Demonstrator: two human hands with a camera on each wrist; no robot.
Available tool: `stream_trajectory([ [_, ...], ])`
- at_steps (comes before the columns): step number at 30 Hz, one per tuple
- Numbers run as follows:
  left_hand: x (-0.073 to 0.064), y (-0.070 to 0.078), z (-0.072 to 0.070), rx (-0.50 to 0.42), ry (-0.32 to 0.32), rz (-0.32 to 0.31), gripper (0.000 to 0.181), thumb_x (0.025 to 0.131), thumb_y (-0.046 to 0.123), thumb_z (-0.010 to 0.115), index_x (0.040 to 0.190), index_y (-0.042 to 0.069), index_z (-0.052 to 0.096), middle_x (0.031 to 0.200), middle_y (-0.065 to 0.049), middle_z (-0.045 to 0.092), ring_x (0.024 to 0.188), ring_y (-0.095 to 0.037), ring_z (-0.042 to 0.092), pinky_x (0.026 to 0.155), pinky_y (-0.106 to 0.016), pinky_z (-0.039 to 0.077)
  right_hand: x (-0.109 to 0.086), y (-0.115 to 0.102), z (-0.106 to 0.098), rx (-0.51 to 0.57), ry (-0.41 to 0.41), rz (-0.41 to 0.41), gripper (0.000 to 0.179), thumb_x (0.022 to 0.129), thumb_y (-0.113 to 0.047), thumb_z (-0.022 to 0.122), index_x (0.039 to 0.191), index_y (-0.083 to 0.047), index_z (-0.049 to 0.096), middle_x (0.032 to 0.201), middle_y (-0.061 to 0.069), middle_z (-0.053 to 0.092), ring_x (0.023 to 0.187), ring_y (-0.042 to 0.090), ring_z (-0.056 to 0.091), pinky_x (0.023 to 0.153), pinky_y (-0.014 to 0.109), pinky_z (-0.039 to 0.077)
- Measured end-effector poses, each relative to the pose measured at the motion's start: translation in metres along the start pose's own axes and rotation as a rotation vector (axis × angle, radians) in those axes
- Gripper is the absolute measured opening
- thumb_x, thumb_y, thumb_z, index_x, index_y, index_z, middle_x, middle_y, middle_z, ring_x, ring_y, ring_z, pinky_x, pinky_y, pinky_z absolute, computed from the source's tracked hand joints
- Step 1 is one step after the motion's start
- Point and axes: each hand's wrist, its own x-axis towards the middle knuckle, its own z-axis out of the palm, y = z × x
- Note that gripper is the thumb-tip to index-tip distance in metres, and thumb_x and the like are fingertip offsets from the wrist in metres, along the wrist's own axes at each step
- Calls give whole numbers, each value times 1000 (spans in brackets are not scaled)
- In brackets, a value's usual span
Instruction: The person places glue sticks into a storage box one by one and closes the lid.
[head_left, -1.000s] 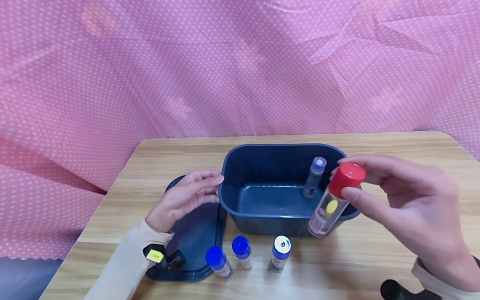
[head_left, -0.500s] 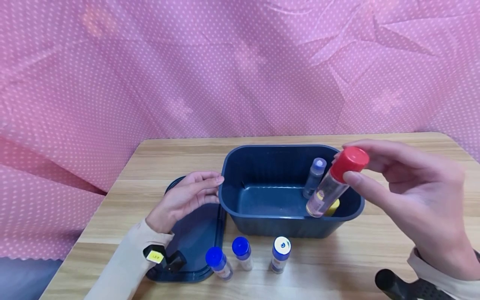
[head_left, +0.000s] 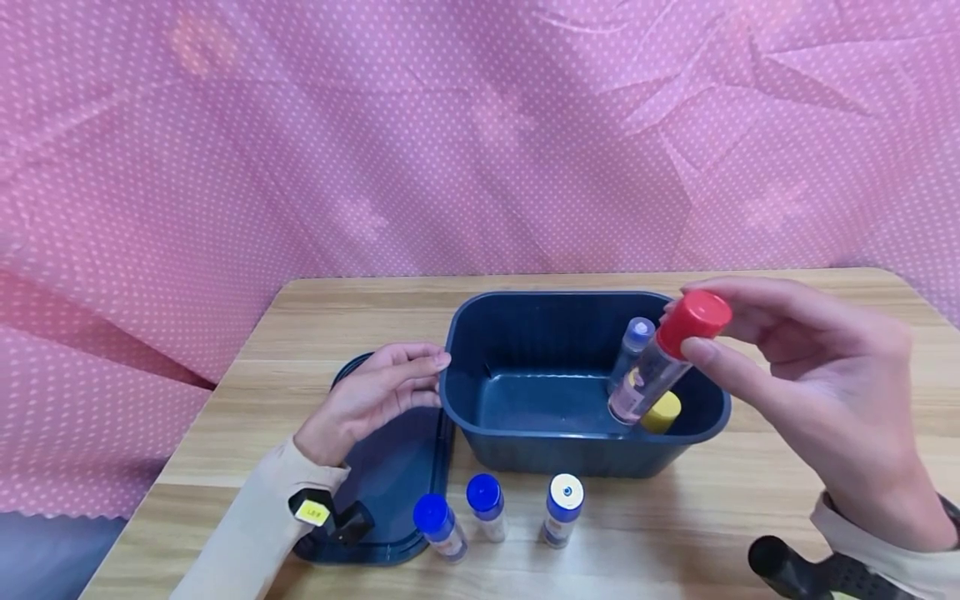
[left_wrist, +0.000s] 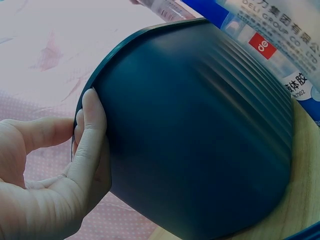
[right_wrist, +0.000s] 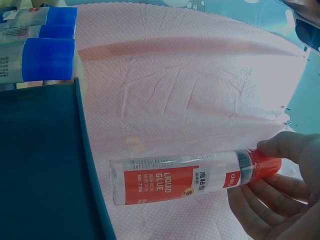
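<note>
1 red-capped bottle (head_left: 660, 367) farther over bin (head_left: 555, 455) (yellow cap (head_left: 663, 412) revealed)

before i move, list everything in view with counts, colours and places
storage bin: one, dark blue, centre
lid: one, dark blue, left of bin
red-capped liquid glue bottle: one, held tilted
blue-capped glue bottles: two, near side of bin
white-topped glue bottle: one, blue collar, right of those
bottle: one, bluish, inside bin
yellow cap: one, inside bin
table: one, wood-coloured, underneath
dotted cloth: one, pink, behind
sleeves: two, beige
wrist mounts: two, black
left hand: one, at bin's left rim
right hand: one, gripping the red cap
</note>
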Motion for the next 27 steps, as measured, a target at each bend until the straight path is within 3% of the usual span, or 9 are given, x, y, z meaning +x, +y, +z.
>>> stream_trajectory([
  [14, 0, 0, 0, -3, 1, -7, 14, 99, 5, 53, 103, 5, 66, 90, -6, 69, 80, -14, 67, 80, -28, 57, 1, 4, 0, -73, 15, 45, 41, 68, 29, 67, 107, 25, 56, 96, 38, 62, 84, 35, 68, 81, 29, 55],
  [22, -1, 0, 0, -13, 7, -7, 15, 99, 4, 51, 102, 4, 66, 90, -6, 69, 80, -14, 67, 79, -28, 57, 6, 5, 4, -223, 23, 135, 40, 72, 22, 70, 111, 17, 62, 100, 28, 67, 85, 25, 69, 80, 23, 54],
  [27, 0, -1, 0, -7, 7, -2, 14, 99, 4, 52, 101, 5, 66, 89, -6, 69, 79, -14, 67, 79, -28, 57, 7, 8, 6, -195, -3, 162, 39, 73, 22, 69, 110, 16, 62, 98, 24, 69, 83, 25, 70, 80, 23, 54],
])
